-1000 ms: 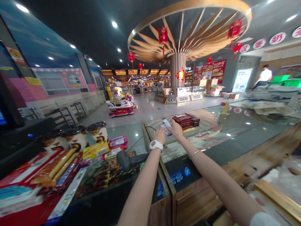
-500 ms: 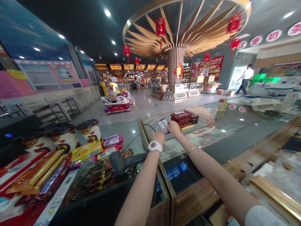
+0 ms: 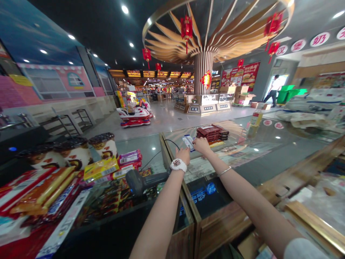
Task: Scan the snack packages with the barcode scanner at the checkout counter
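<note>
A small white and blue packet (image 3: 188, 141) is at the glass counter, left of a stack of dark red-brown packets (image 3: 208, 133). My right hand (image 3: 202, 146) has its fingers closed at the packet's right edge. At its lower edge is my left hand (image 3: 183, 155), fingers bent together against it and their tips partly hidden. A white watch (image 3: 178, 164) is on my left wrist and a thin bangle (image 3: 225, 171) on my right. Under the dark stack lies a flat yellow packet (image 3: 216, 144).
A black handheld scanner (image 3: 137, 182) lies beside my left forearm. To the left are a yellow box (image 3: 101, 168), several wrapped snacks (image 3: 40, 194) and lidded cups (image 3: 104, 145). A bottle (image 3: 255, 118) stands farther right on the counter. A person (image 3: 273, 90) walks in the background.
The view has shifted slightly. Both hands stay at the small packet, with the right fingers still at its edge. The person in the background has moved a little left.
</note>
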Demonstrator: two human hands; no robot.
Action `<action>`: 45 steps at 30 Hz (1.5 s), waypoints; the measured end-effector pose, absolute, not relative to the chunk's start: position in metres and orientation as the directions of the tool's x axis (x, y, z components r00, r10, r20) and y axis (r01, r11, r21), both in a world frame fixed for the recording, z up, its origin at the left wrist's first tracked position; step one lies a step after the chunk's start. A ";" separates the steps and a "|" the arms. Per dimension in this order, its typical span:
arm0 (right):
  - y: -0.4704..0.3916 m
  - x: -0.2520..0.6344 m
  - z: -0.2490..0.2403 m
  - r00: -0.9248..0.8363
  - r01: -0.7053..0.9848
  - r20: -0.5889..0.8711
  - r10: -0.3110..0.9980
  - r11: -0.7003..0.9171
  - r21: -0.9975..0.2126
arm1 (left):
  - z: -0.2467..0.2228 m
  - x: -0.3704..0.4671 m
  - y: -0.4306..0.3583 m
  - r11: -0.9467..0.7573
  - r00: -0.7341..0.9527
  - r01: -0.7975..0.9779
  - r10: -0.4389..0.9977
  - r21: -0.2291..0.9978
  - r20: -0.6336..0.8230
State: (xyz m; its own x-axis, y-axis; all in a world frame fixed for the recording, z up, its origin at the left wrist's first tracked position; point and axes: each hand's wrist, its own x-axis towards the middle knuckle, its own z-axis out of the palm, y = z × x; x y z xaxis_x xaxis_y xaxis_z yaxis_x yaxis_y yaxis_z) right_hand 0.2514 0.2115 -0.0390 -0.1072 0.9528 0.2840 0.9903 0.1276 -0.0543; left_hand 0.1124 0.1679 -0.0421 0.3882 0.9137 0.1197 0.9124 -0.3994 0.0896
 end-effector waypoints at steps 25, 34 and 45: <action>0.205 0.256 -0.043 -0.180 0.968 0.363 0.914 0.231 -0.100 | -0.025 0.112 0.150 -0.339 0.319 0.939 0.920 0.053 0.229; 0.153 0.240 -0.021 -0.276 0.897 0.508 0.816 0.408 -0.168 | 0.000 0.074 0.092 -0.340 0.323 0.940 0.875 -0.017 0.360; 0.066 0.164 -0.003 -0.521 0.649 0.585 0.621 0.734 -0.201 | 0.000 -0.021 -0.007 -0.214 0.181 0.977 0.867 0.019 0.465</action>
State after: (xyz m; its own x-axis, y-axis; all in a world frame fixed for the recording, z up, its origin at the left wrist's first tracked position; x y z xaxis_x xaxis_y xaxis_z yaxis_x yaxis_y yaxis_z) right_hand 0.1642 0.0664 -0.0027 -0.5212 0.6214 0.5850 0.6489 0.7338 -0.2013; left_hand -0.0210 -0.0068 0.0000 0.1812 0.8667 0.4647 0.9766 -0.2144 0.0191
